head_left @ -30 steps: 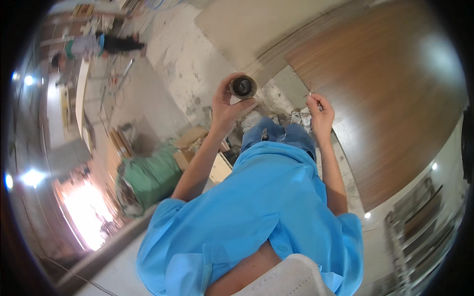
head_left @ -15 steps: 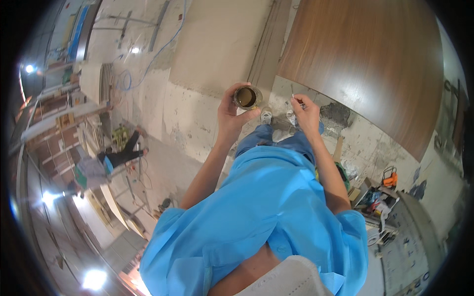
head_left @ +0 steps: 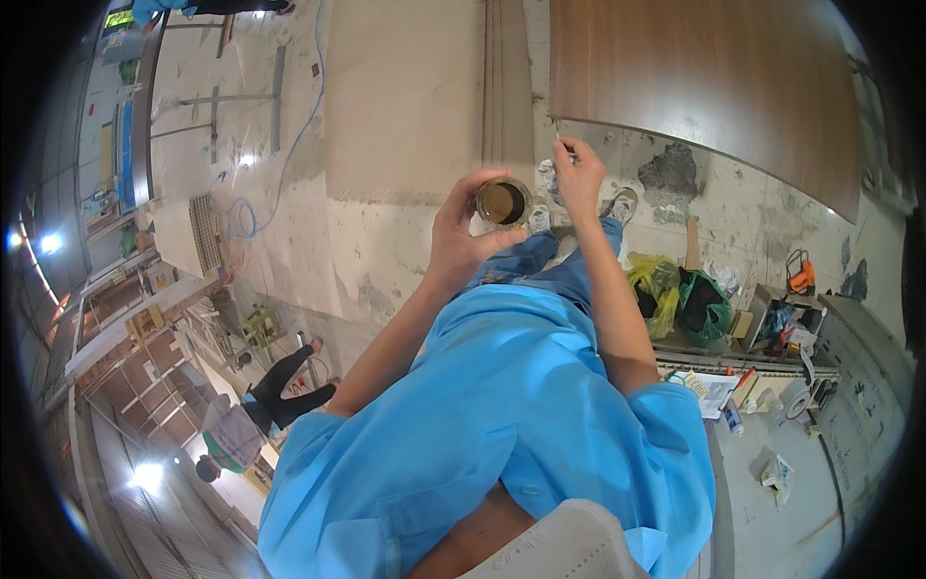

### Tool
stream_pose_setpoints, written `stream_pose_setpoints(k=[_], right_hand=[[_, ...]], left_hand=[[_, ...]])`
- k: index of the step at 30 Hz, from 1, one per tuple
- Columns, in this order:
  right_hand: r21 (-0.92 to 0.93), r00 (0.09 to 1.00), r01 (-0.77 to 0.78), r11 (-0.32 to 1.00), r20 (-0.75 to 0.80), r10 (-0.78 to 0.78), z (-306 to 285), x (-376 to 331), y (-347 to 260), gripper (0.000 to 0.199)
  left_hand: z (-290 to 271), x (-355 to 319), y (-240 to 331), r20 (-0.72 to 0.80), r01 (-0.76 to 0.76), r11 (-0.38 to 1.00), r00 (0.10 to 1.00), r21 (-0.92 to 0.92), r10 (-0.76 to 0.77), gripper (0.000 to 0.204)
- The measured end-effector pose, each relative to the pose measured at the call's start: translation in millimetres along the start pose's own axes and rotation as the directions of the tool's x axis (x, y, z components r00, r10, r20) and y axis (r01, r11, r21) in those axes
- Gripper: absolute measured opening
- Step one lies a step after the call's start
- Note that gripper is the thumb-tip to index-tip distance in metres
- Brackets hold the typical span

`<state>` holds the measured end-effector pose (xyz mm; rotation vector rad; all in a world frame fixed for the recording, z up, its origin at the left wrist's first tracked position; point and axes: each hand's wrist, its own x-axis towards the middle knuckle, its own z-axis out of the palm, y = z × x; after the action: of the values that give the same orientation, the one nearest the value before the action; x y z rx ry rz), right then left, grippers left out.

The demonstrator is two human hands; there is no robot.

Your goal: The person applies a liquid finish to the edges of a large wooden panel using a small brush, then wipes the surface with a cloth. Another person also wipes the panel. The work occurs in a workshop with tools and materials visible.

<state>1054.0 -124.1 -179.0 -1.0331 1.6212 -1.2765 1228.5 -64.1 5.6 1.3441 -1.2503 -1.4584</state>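
My left hand (head_left: 455, 236) is wrapped round a round, clear-looking jar (head_left: 524, 205) with dark brown liquid in it, held upright over my feet. In my right hand (head_left: 581, 181) a thin, stick-like tool (head_left: 557, 129) is pinched between the fingertips. Its tip points away from me, at the near left corner of a brown wood-grain panel (head_left: 709, 63); whether it touches the panel I cannot tell. The tool's exact kind is too small to make out.
A flat beige board (head_left: 405, 96) lies ahead on the left. Yellow and green plastic bags (head_left: 656, 299) and a box of tools (head_left: 786, 323) are to my right. A blue hose (head_left: 309, 125) runs over the floor. Far left, another person (head_left: 236, 434) is near timber stacks.
My right hand has moved forward and slightly left, bringing the thin tool to the panel's corner. The jar has shifted slightly right. My view has turned, showing more of the bags.
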Motion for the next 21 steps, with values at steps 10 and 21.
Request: stream_pose_setpoints(k=[10, 21], right_hand=[[-0.019, 0.985, -0.052, 0.998, -0.167, 0.048, 7.8, 3.7, 13.6, 0.019], [-0.072, 0.972, 0.001, 0.997, -0.232, -0.018, 10.7, 8.2, 22.4, 0.017]], left_hand=[[-10.7, -4.4, 3.3, 0.085, -0.006, 0.999, 0.996, 0.053, 0.001, 0.079], [-15.6, -10.6, -2.2, 0.124, -0.001, 0.996, 0.992, 0.094, -0.011, 0.080]])
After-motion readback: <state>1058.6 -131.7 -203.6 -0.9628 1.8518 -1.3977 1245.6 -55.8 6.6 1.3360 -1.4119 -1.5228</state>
